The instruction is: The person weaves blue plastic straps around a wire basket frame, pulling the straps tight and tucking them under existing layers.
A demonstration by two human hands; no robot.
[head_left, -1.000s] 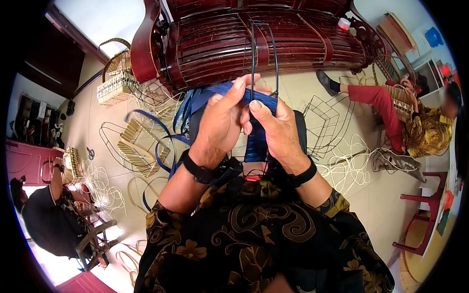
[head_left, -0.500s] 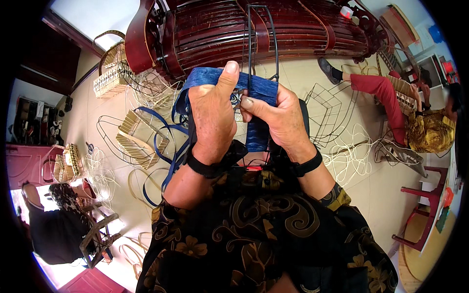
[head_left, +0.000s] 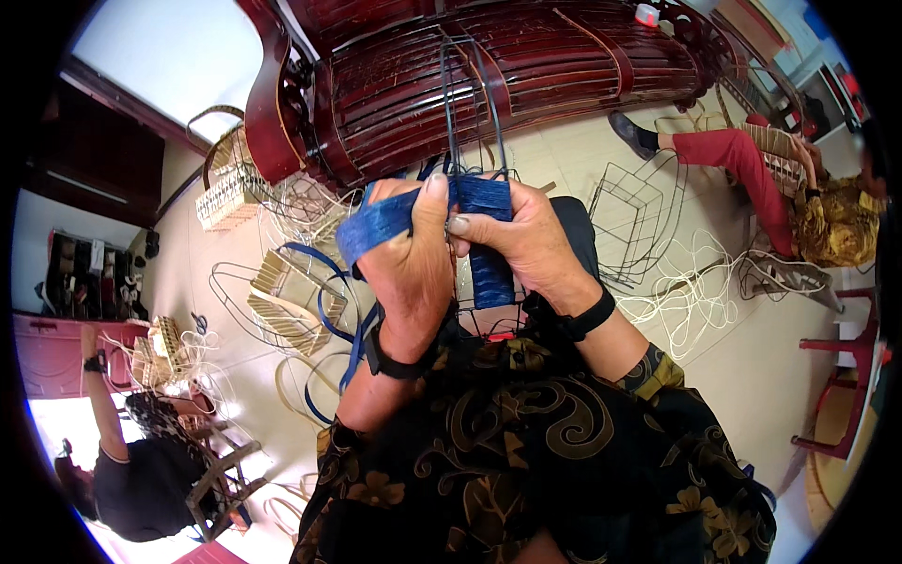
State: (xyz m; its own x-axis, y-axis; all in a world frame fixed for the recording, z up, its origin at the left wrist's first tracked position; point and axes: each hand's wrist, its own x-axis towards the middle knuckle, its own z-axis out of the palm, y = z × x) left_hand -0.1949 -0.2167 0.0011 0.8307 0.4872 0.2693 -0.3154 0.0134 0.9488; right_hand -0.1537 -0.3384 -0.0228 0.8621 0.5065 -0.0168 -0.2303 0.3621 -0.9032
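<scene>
A flat blue strip [head_left: 376, 228] loops over the back of my left hand [head_left: 413, 254], whose fingers are closed around it with the thumb pointing up. My right hand [head_left: 537, 242] pinches the strip at the black wire frame [head_left: 499, 122], its thumb reaching toward my left hand. The frame's tall handle loop stands up beyond my hands. Below them, a blue wrapped section [head_left: 492, 282] covers part of the frame. More blue strip [head_left: 352, 352] hangs down at the left. My left fingertips are mostly hidden behind the strip and the frame.
A dark red wooden bench [head_left: 395, 103] stands ahead. Left on the floor are a partly woven basket [head_left: 291, 305], a finished-looking basket [head_left: 228, 202] and scissors [head_left: 199, 323]. At right lie a bare wire frame [head_left: 631, 221] and pale cord [head_left: 691, 301]. People sit on both sides.
The strip now drapes over the back of my left hand, which has turned and come lower. My right hand keeps its pinch by the frame. The person at left has raised an arm.
</scene>
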